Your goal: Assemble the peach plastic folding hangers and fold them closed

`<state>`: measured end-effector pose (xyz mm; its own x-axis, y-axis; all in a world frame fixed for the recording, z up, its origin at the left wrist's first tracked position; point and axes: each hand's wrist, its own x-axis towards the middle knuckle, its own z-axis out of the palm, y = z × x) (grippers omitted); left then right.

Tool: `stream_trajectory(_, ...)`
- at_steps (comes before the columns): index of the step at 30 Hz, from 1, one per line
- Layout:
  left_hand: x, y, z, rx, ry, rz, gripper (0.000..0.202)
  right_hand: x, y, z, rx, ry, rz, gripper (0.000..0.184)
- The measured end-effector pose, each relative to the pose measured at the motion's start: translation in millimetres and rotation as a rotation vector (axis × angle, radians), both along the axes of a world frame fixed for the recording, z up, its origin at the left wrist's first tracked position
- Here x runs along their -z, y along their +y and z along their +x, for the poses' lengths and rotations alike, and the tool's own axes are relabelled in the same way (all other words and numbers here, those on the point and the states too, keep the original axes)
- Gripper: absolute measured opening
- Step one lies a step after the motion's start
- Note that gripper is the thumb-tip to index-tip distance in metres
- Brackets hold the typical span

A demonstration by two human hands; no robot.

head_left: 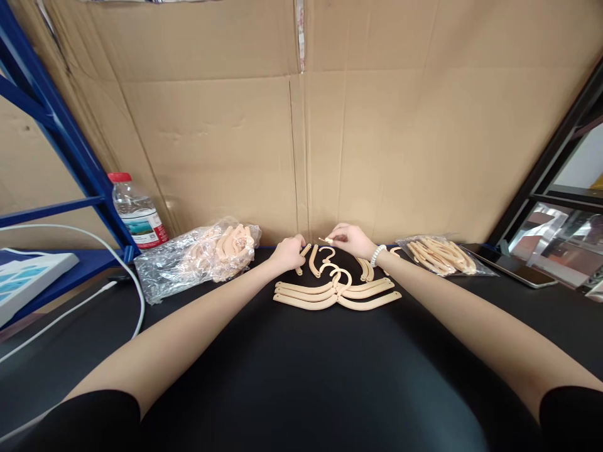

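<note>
My left hand (288, 253) is closed, its bent fingers at a curved beige hanger arm (300, 270) near the back of the table. To its right, my right hand (352, 238) pinches a small, thin beige hanger piece (326, 240) just above the table; its exact shape is too small to tell. Between the hands lie another loose hanger arm (314, 262) and a loose hook (326, 252). More arms (365, 270) lie below my right wrist. In front, three beige hangers (315, 304) with hooks lie overlapped, their arms spread to both sides.
A clear bag of beige hanger parts (198, 257) lies left, beside a red-capped bottle (139, 216). On the right are another bag of parts (440, 254) and a phone (509, 265). A white cable (140, 295) crosses the left side. Cardboard (211, 138) stands behind.
</note>
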<state>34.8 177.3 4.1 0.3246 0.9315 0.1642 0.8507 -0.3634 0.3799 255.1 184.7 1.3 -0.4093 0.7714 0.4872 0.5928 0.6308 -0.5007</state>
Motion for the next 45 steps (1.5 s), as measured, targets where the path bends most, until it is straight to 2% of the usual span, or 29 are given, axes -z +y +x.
stream_trajectory(3,-5.3,-1.9,-1.9,0.001,-0.088,-0.015,0.030,-5.8,-9.0,2.9,0.089,0.253,0.009,0.028)
stream_trajectory(6,-16.0,-11.8,-6.7,0.010,-0.238,0.001,0.027,-14.7,-33.4,3.8,0.096,0.439,-0.044,0.037)
stream_trajectory(8,-23.5,-27.4,-10.1,0.025,-0.364,0.011,0.026,-20.4,-58.3,3.8,0.058,0.517,-0.112,0.038)
stream_trajectory(11,-27.9,-64.4,-14.2,0.103,-0.547,-0.017,0.027,-25.6,-101.7,4.2,-0.003,0.594,-0.201,0.035)
stream_trajectory(13,-23.5,-93.5,-16.1,0.146,-0.627,-0.043,0.023,-25.5,-128.9,5.2,-0.040,0.633,-0.262,0.031)
stream_trajectory(16,-8.2,-131.2,-17.3,0.203,-0.770,-0.059,0.017,-18.7,-159.1,6.5,-0.122,0.758,-0.445,0.021)
stream_trajectory(19,6.9,-152.5,-16.5,0.308,-0.877,-0.117,0.013,-6.5,-174.2,5.2,-0.131,0.849,-0.544,0.017)
stream_trajectory(24,13.1,-160.8,-15.3,0.355,-0.883,-0.099,0.006,9.9,-181.0,-2.9,-0.170,0.843,-0.584,0.016)
stream_trajectory(27,11.1,-162.8,-16.4,0.344,-0.896,-0.096,0.005,13.5,-183.7,-7.1,-0.185,0.870,-0.643,0.029)
stream_trajectory(29,10.4,-164.3,-16.8,0.344,-0.925,-0.106,0.005,14.3,-185.6,-8.4,-0.183,0.875,-0.665,0.032)
stream_trajectory(33,10.8,-164.8,-15.9,0.365,-0.967,-0.132,0.006,16.1,-187.9,-7.5,-0.207,0.843,-0.712,0.029)
stream_trajectory(38,10.7,-163.8,-14.7,0.353,-0.970,-0.135,0.009,20.0,-189.2,-5.8,-0.246,0.837,-0.713,0.008)
stream_trajectory(45,8.9,-165.5,-15.7,0.356,-0.906,-0.093,0.010,16.8,-189.8,-5.2,-0.240,0.847,-0.822,0.009)
